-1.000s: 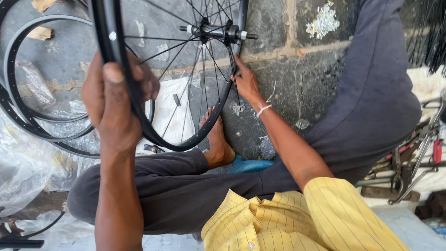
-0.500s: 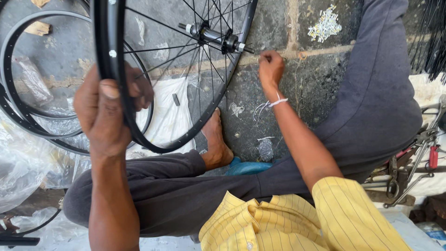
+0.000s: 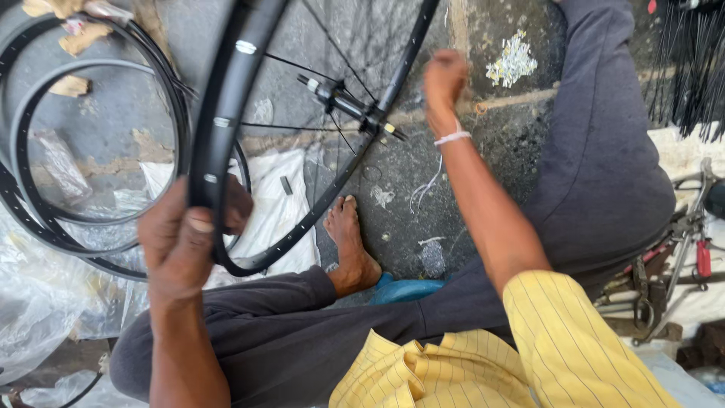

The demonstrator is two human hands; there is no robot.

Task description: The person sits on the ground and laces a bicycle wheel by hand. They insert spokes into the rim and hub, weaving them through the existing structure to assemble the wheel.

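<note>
My left hand (image 3: 185, 245) is shut on the black rim of a spoked bicycle wheel (image 3: 226, 113), thumb over its near edge, and holds it upright over my lap. The wheel's hub and axle (image 3: 349, 106) sit in the middle of thin spokes. My right hand (image 3: 445, 75) is raised to the right of the wheel, fingers curled shut, just clear of the rim's far side. I see nothing in it. A white band circles that wrist.
Several bare black rims (image 3: 45, 219) lie on the stone floor at left, over clear plastic sheeting (image 3: 30, 317). A bare foot (image 3: 351, 253) rests below the wheel. A bundle of black spokes (image 3: 691, 68) hangs at top right, and metal tools (image 3: 680, 249) lie at right.
My right hand has let go of the spokes by the hub and moved up and to the right, away from the wheel. The wheel has tilted in my left hand.
</note>
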